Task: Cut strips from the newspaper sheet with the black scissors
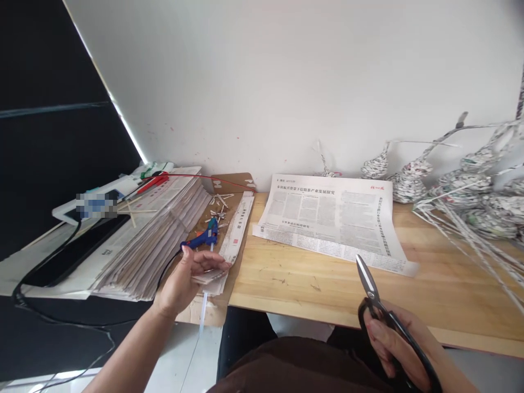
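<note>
Head view: your right hand (391,341) is gripping the scissors (369,284), fingers wrapped about the black handles. The blades are together and point up and away from those fingers, towards the sheet (319,210).

Your left hand (178,286) has its thumb raised apart and its fingers half curled over a piece of paper (210,276). Whether they pinch it or merely rest against it, you cannot be told from this angle.

The sheet, printed, lies flat on the table (282,281), ahead of your right fingers and leftward, and well to the right of your left ones. A band of print runs along its near edge; cut or folded cannot be told.

Just beyond your left fingertips lies the blue glue gun (207,236), on the cardboard (196,315). The strips (242,224) lie ahead and right of those fingers. To the left of that hand stands the stack (135,267) of paper. Beyond your right fingers and further right, the woven pieces (466,185) stand near the wall (286,82).
</note>
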### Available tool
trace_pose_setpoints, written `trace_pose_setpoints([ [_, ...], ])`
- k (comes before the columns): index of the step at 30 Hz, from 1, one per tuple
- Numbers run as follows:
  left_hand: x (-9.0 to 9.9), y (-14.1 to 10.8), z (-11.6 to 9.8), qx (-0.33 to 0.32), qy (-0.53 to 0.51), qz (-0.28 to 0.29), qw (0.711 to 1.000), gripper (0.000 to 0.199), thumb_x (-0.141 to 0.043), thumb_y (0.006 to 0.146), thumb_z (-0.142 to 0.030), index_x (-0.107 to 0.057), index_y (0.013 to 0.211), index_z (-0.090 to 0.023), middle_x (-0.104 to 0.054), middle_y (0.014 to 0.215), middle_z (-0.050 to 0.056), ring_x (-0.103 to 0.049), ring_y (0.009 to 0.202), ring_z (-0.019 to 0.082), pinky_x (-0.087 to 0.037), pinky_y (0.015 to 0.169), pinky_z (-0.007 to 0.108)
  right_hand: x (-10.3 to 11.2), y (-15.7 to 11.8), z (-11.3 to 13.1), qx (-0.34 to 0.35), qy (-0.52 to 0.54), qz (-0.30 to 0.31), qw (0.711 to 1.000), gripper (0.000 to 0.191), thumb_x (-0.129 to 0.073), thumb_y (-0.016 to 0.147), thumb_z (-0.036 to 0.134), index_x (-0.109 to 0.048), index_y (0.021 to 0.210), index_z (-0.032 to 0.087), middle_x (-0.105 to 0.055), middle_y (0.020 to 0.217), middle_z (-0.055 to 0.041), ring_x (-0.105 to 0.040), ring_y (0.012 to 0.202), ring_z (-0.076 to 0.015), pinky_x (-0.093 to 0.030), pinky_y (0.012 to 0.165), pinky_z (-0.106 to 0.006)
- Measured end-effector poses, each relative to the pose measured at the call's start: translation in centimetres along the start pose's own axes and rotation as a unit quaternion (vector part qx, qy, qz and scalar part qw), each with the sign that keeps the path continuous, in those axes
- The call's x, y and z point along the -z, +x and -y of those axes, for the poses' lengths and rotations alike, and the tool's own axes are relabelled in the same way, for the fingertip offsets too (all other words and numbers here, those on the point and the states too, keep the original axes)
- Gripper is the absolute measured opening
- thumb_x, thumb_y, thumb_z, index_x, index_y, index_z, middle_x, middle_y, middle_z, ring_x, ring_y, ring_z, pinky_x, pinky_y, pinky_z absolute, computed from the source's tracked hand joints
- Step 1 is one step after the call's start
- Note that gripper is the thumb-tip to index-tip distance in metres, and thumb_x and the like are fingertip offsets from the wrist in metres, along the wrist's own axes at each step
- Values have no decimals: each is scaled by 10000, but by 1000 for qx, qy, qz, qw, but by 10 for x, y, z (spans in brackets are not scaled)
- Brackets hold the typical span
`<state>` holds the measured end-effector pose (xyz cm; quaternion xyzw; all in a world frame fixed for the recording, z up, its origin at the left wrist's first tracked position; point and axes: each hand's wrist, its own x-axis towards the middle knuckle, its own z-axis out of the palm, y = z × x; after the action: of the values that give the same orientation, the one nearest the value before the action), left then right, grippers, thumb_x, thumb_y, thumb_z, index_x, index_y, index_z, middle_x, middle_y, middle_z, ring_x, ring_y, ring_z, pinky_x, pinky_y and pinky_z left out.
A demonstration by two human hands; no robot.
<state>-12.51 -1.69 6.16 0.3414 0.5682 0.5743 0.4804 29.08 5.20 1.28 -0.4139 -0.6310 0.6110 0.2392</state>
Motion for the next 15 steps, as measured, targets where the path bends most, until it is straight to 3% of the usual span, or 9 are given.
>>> trace_pose_setpoints([
  [3,0,5,-4,25,52,7,998,619,-582,805,-735,-761,932,-156,-792,932,164,-724,971,318,-535,865,404,0,0,-1,-7,-7,-1,1000,549,-536,868,727,-454,681,218,-444,514,63,-416,407,-85,-335,440,-232],
  [7,-8,25,-7,-20,149,-19,989,432,-774,741,-567,-763,896,-165,-798,916,132,-724,912,275,-517,864,348,-2,-1,0,-20,-8,4,1000,531,-530,877,727,-482,752,213,-447,543,70,-415,426,-81,-340,449,-222],
  [11,-12,44,-12,-52,139,-52,988,422,-777,737,-570,-751,908,-186,-798,918,97,-724,919,254,-522,880,346,-3,-2,0,-15,-2,7,1000,512,-534,883,714,-487,784,214,-447,542,72,-407,434,-85,-344,453,-224],
  [15,-7,43,-17,-69,143,-71,985,418,-769,742,-576,-756,892,-186,-796,901,86,-726,906,248,-523,892,349,-2,-4,0,-17,5,14,1000,484,-537,902,682,-469,781,218,-444,542,72,-409,446,-90,-337,465,-232],
])
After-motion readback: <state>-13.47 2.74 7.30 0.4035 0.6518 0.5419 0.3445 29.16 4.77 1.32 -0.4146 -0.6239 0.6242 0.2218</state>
